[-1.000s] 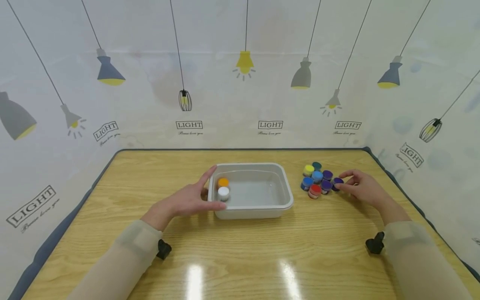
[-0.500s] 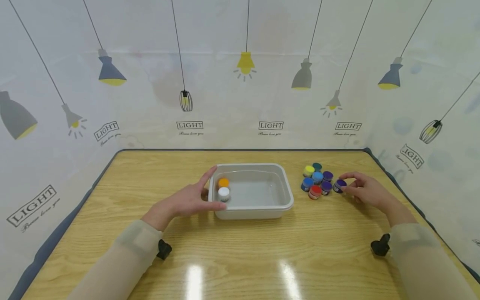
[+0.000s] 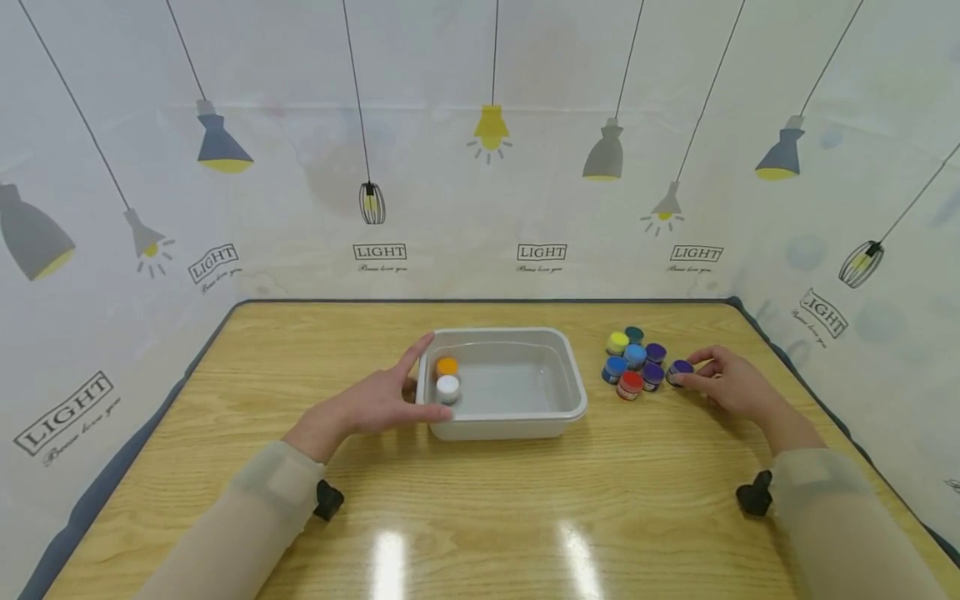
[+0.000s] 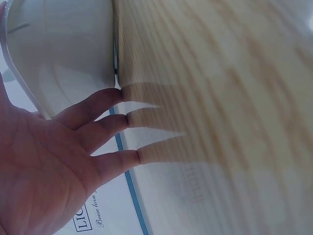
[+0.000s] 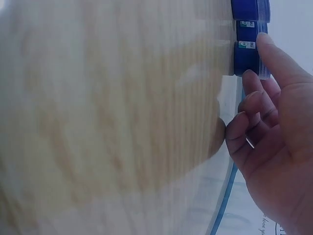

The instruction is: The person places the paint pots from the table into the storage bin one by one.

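In the head view, my left hand (image 3: 375,402) lies against the left end of a pale grey plastic tub (image 3: 510,427). Its thumb lies along the front rim, its index finger at the back left corner. The left wrist view has the other fingers (image 4: 110,166) spread straight, tips down at the tabletop. Inside the tub, at its left end, stand an orange-lidded jar (image 3: 447,367) and a white-lidded jar (image 3: 447,388). On the right, my right hand (image 3: 731,387) pinches a small purple-lidded paint jar (image 3: 679,371) between thumb and fingers; it stands upright, low at the tabletop.
Left of the pinched jar, several small jars cluster together, among them a yellow jar (image 3: 617,342), a red jar (image 3: 630,383) and a blue jar (image 3: 615,368). The wooden table (image 3: 480,508) is bordered behind by a lamp-printed backdrop (image 3: 450,275).
My right hand has shifted the purple-lidded paint jar slightly right, opening a gap between it and the cluster; over the last half second it barely moves. The left hand and tub stay put.
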Available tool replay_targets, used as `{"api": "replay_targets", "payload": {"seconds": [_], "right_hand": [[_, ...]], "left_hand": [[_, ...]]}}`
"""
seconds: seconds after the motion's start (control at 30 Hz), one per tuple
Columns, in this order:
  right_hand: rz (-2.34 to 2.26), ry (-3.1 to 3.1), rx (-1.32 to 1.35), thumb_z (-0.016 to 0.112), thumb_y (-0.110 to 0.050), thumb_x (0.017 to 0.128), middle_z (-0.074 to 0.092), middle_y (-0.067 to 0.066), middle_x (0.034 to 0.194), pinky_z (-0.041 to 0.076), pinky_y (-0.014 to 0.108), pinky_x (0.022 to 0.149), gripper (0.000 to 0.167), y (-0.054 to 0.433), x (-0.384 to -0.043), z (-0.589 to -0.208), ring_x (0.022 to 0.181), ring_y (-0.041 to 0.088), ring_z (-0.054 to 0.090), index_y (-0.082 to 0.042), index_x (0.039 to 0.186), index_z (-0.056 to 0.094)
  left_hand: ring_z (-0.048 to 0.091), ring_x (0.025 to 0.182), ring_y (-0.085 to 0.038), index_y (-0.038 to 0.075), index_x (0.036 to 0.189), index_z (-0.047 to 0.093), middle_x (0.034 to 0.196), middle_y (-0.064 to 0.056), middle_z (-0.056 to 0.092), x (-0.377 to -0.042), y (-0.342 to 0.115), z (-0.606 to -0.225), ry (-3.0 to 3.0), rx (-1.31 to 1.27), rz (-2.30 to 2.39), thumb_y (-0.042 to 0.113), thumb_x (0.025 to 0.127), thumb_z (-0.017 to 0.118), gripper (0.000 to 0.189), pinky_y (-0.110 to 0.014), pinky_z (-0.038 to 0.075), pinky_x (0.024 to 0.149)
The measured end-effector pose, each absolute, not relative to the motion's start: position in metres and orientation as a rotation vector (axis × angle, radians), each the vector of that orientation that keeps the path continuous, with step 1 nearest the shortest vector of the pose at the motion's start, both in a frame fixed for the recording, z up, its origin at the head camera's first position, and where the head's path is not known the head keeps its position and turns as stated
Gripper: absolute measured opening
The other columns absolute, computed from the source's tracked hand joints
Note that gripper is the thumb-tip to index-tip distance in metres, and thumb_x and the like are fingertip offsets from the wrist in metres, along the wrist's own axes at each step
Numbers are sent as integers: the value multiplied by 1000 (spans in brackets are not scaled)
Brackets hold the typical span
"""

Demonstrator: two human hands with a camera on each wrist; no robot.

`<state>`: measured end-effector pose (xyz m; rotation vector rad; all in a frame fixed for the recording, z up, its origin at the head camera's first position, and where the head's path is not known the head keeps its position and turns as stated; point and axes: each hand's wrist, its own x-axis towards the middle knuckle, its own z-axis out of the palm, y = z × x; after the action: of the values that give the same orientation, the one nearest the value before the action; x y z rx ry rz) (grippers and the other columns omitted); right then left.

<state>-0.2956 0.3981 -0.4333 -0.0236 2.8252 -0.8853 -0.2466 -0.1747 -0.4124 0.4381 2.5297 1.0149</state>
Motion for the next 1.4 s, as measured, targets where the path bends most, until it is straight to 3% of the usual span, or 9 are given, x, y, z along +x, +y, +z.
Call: {"api": "replay_targets", "payload": {"seconds": [0.3, 0.63, 1.03, 1.4], "right_hand": [[-921, 2859, -125, 72, -47, 107, 70, 16, 117, 54, 31, 71, 60, 398, -288, -428, 89, 21, 63, -3, 145, 55], [-1024, 2902, -336, 69, -36, 110, 63, 12, 114, 48, 30, 65, 43, 378, -279, -393, 78, 21, 60, -12, 145, 61], [-1138, 2804, -648, 77, -24, 106, 64, 8, 105, 48, 30, 61, 32, 304, -273, -361, 71, 15, 58, -16, 136, 67], [-1218, 2585, -834, 79, -14, 102, 66, 9, 103, 42, 27, 51, 33, 227, -274, -355, 65, 16, 53, -17, 133, 68]], "left_hand": [[57, 149, -39, 45, 175, -8, 163, -23, 56, -247, -174, -414, 2529, 442, 1013, 73, 89, 80, 127, -67, 39, 124], [59, 146, -37, 45, 175, -8, 160, -22, 59, -247, -174, -413, 2538, 441, 1013, 73, 88, 80, 127, -65, 41, 123], [58, 148, -38, 47, 175, -8, 161, -23, 58, -247, -175, -414, 2538, 432, 1011, 73, 88, 80, 126, -67, 40, 124], [58, 148, -39, 46, 175, -8, 161, -24, 57, -247, -175, -414, 2538, 440, 1013, 74, 88, 80, 127, -67, 39, 124]]}}
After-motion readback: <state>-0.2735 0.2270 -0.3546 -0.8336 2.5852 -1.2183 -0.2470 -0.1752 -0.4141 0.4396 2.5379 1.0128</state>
